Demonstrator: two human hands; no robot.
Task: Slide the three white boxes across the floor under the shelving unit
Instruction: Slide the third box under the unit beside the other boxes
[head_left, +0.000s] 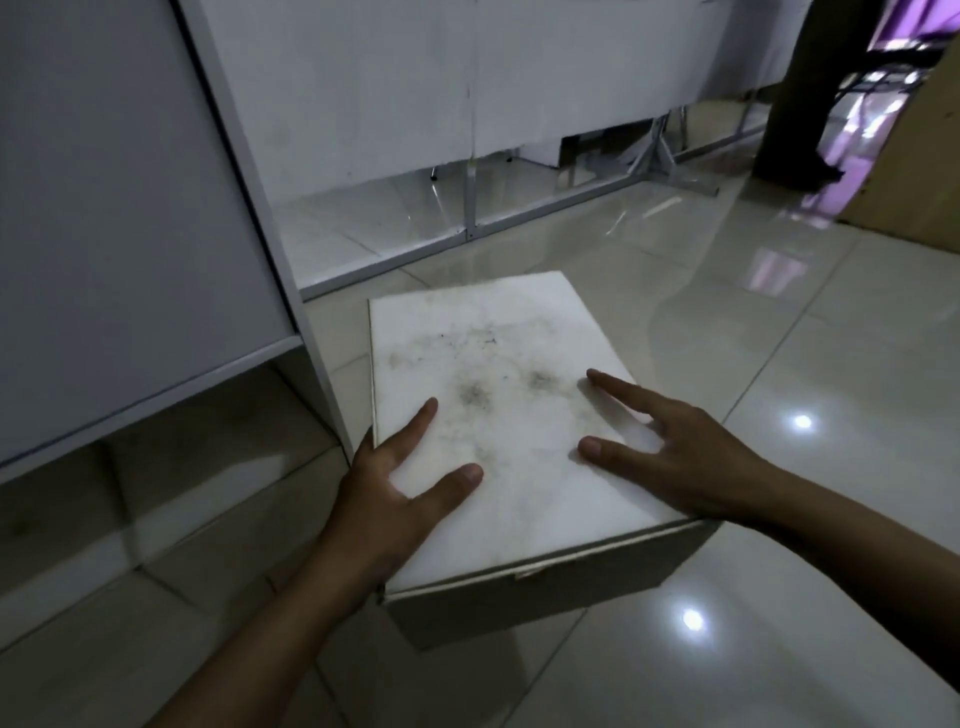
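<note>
One white box (498, 384) with a smudged, dirty lid sits on the tiled floor in the middle of the view. My left hand (395, 493) lies on the lid's near left corner, thumb and forefinger flat on top, the other fingers over the left edge. My right hand (675, 452) rests on the lid's right side, two fingers spread straight on top, the rest over the right edge. The white shelving unit (322, 395) stands just left of the box, its upright post touching or nearly touching the box's left side. No other white box is in view.
A dark gap (171, 467) opens under the unit's bottom panel at left. A white panelled stand on thin metal legs (470, 208) runs along the back. Glossy floor tiles (779, 597) spread to the right; a dark pillar (795, 104) and a brown carton (909, 171) stand far right.
</note>
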